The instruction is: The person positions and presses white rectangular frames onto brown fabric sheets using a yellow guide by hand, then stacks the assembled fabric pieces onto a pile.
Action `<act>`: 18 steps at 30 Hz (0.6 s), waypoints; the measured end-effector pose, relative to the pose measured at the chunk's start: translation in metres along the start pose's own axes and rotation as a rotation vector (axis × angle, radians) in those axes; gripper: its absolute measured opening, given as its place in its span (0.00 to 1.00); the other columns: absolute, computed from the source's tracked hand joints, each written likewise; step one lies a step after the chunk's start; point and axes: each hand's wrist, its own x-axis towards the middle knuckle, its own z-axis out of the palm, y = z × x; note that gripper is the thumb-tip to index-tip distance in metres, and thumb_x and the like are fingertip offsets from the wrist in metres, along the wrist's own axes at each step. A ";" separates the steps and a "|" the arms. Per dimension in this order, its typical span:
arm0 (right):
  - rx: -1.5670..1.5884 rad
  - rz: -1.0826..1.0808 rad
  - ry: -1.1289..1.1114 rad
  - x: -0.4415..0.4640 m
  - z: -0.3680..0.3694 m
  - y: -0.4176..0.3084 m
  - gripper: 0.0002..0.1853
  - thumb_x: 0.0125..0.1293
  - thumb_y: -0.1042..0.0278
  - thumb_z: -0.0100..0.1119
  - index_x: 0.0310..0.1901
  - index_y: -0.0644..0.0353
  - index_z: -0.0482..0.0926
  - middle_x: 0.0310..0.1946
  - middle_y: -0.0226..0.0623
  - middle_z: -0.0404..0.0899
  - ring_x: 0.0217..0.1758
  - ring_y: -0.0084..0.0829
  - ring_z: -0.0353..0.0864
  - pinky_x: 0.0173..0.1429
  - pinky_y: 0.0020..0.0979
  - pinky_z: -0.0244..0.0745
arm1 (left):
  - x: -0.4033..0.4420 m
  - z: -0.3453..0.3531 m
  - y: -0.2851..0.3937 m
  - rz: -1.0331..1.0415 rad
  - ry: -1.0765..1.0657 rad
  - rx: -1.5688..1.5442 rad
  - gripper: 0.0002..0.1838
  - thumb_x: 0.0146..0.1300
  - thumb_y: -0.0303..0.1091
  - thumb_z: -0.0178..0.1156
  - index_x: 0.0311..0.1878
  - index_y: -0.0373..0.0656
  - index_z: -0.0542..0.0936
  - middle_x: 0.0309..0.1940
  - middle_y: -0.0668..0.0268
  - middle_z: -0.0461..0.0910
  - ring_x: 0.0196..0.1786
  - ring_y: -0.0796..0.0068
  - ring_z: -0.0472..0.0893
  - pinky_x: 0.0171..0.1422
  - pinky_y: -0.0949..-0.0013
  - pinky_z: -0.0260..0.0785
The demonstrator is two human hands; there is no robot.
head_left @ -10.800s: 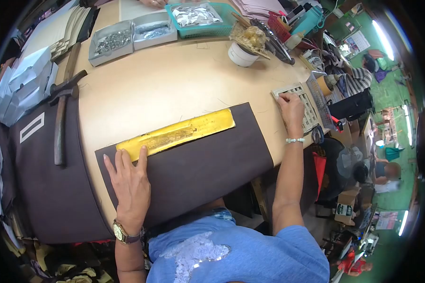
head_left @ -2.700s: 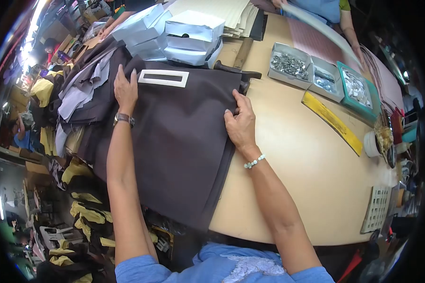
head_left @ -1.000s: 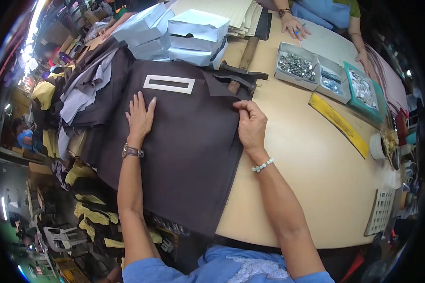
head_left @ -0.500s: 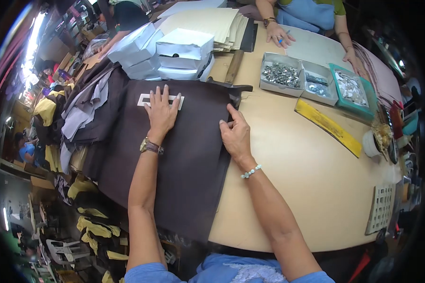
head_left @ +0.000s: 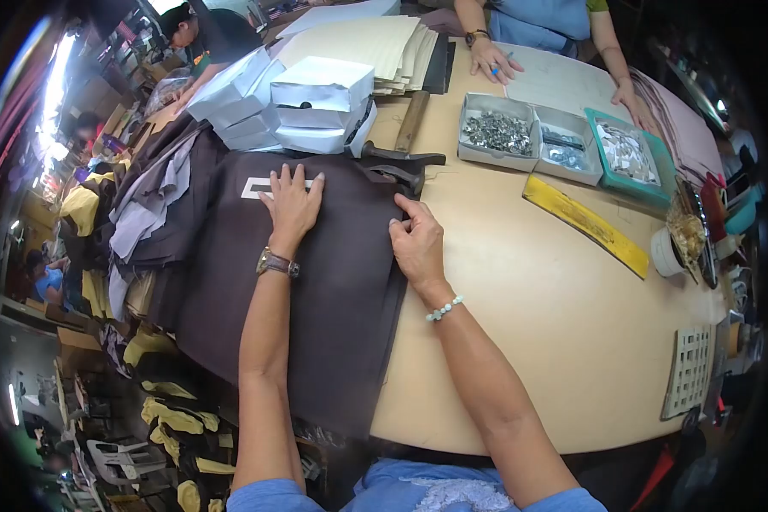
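Note:
My left hand (head_left: 293, 213) lies with spread fingers on a white rectangular template (head_left: 254, 188) with a slot in it, pressing it against the dark cloth (head_left: 316, 333). Part of the template is hidden under the fingers. At the cloth's right edge, my right hand (head_left: 418, 243) is curled, its thumb and index finger on the edge as if pinching it; the other fingers are mostly out of sight. The dark cloth lies in flat layers and hangs over the table's front edge.
White boxes (head_left: 320, 90) and a hammer-like tool (head_left: 412, 122) stand beyond the cloth. To the right are trays of metal parts (head_left: 497, 132), a teal tray (head_left: 627, 158), a yellow ruler (head_left: 584, 224) and a slotted plate (head_left: 689, 375). A co-worker's hands (head_left: 493, 61) rest across the table.
The view has shifted slightly, so the table's contents sit a little further left. Both hands keep nearly the same places on the cloth. A person at the far left has come further into view.

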 end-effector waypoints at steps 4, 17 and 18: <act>-0.013 -0.086 0.076 0.001 0.003 0.009 0.17 0.63 0.76 0.50 0.54 0.70 0.75 0.45 0.45 0.79 0.29 0.27 0.79 0.40 0.27 0.76 | -0.003 0.012 0.007 -0.005 0.086 -0.024 0.35 0.64 0.59 0.48 0.65 0.41 0.69 0.69 0.48 0.59 0.74 0.41 0.50 0.71 0.29 0.32; -0.697 -0.093 -0.040 0.032 0.015 -0.015 0.31 0.61 0.73 0.55 0.65 0.68 0.58 0.42 0.55 0.79 0.43 0.50 0.82 0.47 0.40 0.77 | -0.007 0.017 0.010 0.013 0.204 -0.064 0.36 0.60 0.63 0.52 0.62 0.45 0.74 0.67 0.49 0.63 0.72 0.41 0.51 0.70 0.29 0.34; -0.836 -0.243 -0.045 0.033 0.017 -0.011 0.32 0.60 0.68 0.57 0.65 0.69 0.58 0.43 0.56 0.79 0.45 0.51 0.81 0.47 0.43 0.77 | -0.007 0.016 0.010 0.012 0.207 -0.064 0.37 0.59 0.64 0.52 0.62 0.45 0.74 0.67 0.49 0.63 0.72 0.42 0.51 0.70 0.29 0.34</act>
